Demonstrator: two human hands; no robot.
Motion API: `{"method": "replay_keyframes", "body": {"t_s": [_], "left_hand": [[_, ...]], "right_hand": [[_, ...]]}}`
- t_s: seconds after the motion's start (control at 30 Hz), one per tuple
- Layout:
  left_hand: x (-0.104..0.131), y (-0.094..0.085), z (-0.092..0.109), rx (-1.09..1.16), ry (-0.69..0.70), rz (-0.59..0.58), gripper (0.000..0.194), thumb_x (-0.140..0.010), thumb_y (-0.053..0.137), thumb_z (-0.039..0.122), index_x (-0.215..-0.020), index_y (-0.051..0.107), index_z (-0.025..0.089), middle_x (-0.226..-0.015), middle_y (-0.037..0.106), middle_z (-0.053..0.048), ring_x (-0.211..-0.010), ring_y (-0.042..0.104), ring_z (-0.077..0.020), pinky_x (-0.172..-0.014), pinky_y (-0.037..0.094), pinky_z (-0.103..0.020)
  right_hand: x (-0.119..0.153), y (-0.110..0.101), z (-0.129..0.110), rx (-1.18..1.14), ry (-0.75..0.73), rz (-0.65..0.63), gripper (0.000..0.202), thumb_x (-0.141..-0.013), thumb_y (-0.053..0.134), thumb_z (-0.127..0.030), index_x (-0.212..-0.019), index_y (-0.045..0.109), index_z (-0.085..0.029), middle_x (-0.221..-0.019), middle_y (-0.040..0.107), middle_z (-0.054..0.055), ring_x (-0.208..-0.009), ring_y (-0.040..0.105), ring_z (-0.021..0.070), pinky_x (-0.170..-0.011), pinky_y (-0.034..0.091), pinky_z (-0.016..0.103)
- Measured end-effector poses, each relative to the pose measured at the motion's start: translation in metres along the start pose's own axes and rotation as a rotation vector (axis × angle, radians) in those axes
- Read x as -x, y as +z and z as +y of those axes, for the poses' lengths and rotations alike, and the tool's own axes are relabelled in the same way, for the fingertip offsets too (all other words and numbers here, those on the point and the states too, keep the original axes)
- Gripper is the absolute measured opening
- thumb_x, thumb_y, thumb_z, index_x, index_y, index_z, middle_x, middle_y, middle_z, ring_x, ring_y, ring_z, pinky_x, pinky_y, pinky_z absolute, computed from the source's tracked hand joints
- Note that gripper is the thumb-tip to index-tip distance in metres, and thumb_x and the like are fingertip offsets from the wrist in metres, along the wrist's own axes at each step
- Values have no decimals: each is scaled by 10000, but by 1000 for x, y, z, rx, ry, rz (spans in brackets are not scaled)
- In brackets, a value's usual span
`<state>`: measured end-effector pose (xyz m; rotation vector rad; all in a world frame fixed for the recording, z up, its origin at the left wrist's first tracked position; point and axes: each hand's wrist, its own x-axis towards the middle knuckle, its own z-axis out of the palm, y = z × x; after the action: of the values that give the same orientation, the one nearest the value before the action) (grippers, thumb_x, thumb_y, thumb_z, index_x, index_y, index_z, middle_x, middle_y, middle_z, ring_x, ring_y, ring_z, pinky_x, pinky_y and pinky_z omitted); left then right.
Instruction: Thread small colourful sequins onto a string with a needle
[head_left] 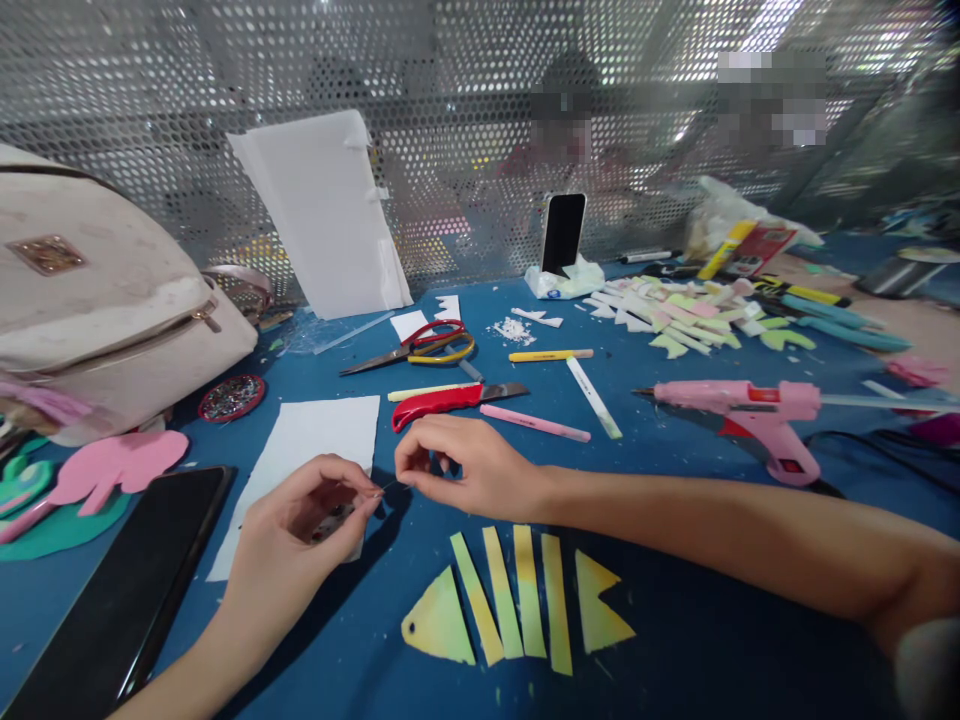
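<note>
My left hand is closed in a pinch, thumb against fingertip, over the lower right part of a white paper sheet. My right hand pinches too, just to its right. Between the two sets of fingertips runs a thin strand, like a thread or fine wire; its exact kind is too small to tell. Something small and speckled shows inside the curl of my left hand, partly hidden. Below the hands lies a yellow-green fish cut into pieces: a head, several strips and a tail, spaced apart.
Beyond my hands lie a red-handled knife, scissors and several markers. A pink glue gun is at right, near a pile of cut pieces. A phone and backpack stand left; perforated metal rises behind.
</note>
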<state>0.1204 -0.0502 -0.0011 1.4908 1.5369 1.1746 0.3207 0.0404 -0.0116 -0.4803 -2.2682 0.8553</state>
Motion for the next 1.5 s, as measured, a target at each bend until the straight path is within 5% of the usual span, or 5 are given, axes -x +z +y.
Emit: {"method": "replay_keyframes", "body": {"t_s": [0.43, 1.2, 1.5], "left_hand": [[2, 2, 2, 11, -32, 25, 117, -809, 751, 322, -809, 692, 221, -761, 666, -1, -618, 595, -119, -508, 487, -173], [-1, -4, -7, -36, 137, -31, 91, -841, 711, 287, -779, 722, 221, -829, 688, -33, -679, 621, -155, -530, 498, -215], [-4, -8, -11, -130, 230, -85, 85, -871, 689, 251, -794, 724, 249, -828, 716, -18, -752, 650, -180, -656, 487, -267]], "right_hand": [[1, 0, 0, 14, -16, -3, 39, -952, 610, -204, -927, 624, -178, -900, 691, 23, -792, 611, 132, -712, 479, 238], [1, -1, 0, -31, -45, -95, 20, -954, 605, -189, -941, 620, -188, -928, 692, 21, -816, 620, 129, -700, 472, 227], [0, -1, 1, -38, -77, -100, 19, -959, 613, -183, -951, 631, -182, -920, 684, 14, -807, 618, 117, -694, 466, 211]]}}
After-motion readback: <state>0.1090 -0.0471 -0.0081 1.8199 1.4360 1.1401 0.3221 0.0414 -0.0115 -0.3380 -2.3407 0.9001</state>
